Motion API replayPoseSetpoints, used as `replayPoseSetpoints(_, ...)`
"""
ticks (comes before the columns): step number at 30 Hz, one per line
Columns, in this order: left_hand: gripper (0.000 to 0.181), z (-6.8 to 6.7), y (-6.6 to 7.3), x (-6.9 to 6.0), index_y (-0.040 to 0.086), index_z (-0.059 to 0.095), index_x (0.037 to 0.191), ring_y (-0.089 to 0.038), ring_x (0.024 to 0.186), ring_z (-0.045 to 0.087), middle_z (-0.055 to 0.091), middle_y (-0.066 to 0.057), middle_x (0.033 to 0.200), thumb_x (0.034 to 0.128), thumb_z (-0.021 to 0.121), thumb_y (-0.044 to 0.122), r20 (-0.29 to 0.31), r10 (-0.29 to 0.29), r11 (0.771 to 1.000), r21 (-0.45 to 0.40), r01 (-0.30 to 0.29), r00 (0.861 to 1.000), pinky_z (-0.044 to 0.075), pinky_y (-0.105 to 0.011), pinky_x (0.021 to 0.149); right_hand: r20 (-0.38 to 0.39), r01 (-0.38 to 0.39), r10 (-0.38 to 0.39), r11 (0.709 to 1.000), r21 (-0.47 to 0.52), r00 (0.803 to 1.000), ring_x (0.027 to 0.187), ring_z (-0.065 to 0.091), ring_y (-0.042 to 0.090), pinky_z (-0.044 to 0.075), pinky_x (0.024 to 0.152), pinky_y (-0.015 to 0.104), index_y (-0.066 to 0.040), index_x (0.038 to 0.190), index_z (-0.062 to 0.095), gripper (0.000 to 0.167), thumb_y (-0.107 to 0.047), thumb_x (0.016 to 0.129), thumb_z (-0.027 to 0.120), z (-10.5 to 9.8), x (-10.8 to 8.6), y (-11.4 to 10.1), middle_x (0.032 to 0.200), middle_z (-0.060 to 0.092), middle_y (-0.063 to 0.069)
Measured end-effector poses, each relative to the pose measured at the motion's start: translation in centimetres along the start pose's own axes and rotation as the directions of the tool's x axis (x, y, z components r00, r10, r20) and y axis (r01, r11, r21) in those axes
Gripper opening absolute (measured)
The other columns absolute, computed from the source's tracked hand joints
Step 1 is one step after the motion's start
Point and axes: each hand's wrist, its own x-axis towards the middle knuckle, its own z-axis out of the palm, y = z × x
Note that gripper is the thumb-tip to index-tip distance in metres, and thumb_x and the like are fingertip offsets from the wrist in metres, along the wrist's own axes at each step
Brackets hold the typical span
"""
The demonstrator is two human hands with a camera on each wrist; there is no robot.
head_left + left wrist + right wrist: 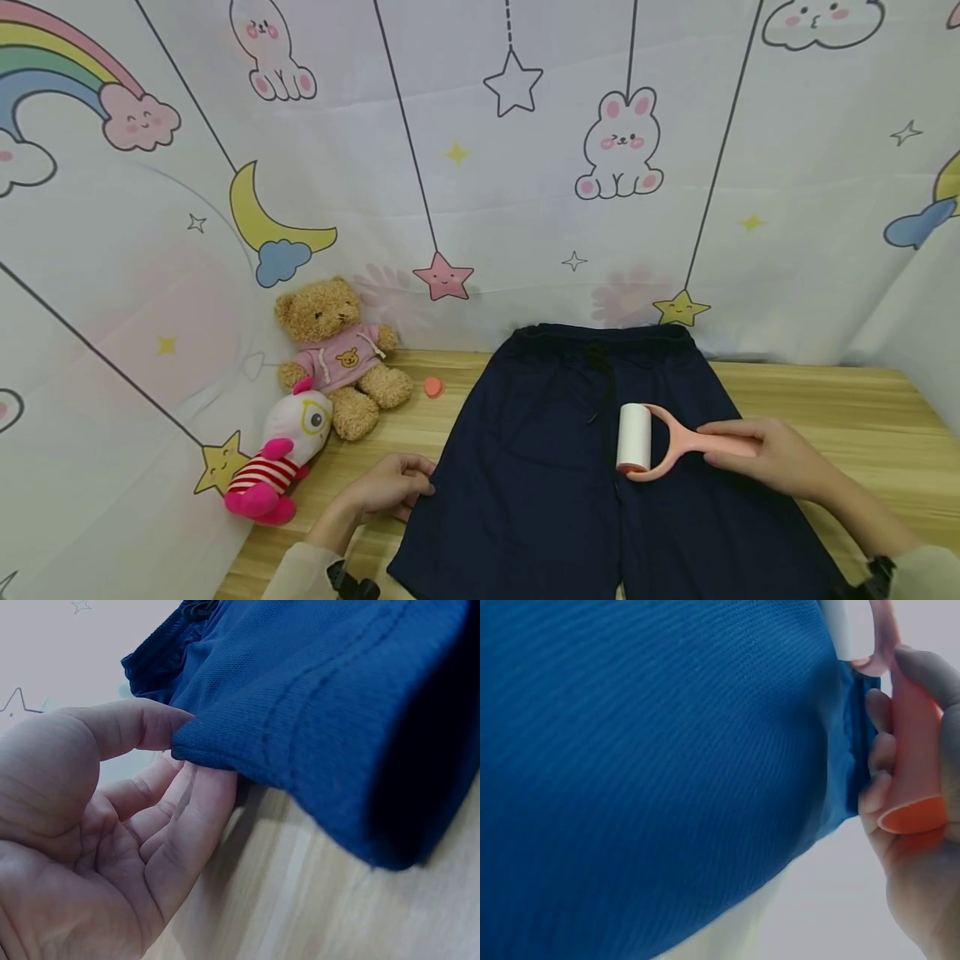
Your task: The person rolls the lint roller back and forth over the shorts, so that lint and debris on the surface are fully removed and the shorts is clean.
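Note:
Dark navy shorts [525,467] lie spread on the wooden table, waistband at the back, a drawstring at its middle. My left hand [392,485] pinches the left side edge of the shorts; in the left wrist view the thumb and fingers of that hand [112,825] hold the cloth [300,697] near a leg opening. My right hand [772,454] grips the pink handle of a lint roller [634,437], whose white cylinder is over the middle of the shorts. In the right wrist view the fingers of the right hand [922,847] curl round the handle [916,742], beside the blue-looking cloth [652,765].
A teddy bear [348,358] in a pink top sits at the back left, with a pink and white plush toy [281,454] in front of it. A small orange-red piece [433,387] lies right of the bear. A patterned white curtain [525,192] hangs behind the table [825,400].

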Motion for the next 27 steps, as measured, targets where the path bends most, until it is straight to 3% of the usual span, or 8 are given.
replayPoseSetpoints(5,0.031,0.0,0.0,0.0,-0.005,0.061,0.124,-0.025,0.081,0.074,0.072,-0.012,0.099,0.0947,0.067,0.004,-0.002,-0.002,1.0,0.003,0.002,1.0,0.06,-0.034,0.061,-0.002,0.006,-0.006,1.0,0.003,1.0,0.084,0.067,0.007,0.055,0.066,0.029,-0.014,0.123,0.077,0.032,-0.02,0.092,0.081,-0.6,-0.9,0.4,0.107,0.075,-0.004)
replayPoseSetpoints(14,0.03,-0.1,0.0,0.1,-0.005,0.062,0.123,-0.025,0.081,0.074,0.072,-0.012,0.098,0.0951,0.066,0.005,0.002,0.001,1.0,0.007,-0.001,1.0,0.06,-0.034,0.061,-0.035,-0.018,0.015,0.997,-0.074,0.999,0.096,0.066,0.0,0.057,0.07,0.028,-0.014,0.125,0.077,0.034,-0.018,0.091,0.081,-2.6,-2.7,1.2,0.117,0.075,0.002)
replayPoseSetpoints(27,0.03,0.0,0.0,0.1,-0.004,0.062,0.122,-0.023,0.08,0.073,0.072,-0.012,0.098,0.0946,0.067,0.005,-0.007,-0.004,1.0,0.018,0.004,1.0,0.059,-0.033,0.06,-0.116,-0.044,0.032,0.994,-0.101,0.993,0.096,0.067,-0.004,0.055,0.07,0.018,-0.007,0.123,0.077,0.036,-0.015,0.088,0.084,-4.4,-5.3,2.7,0.117,0.072,-0.014)
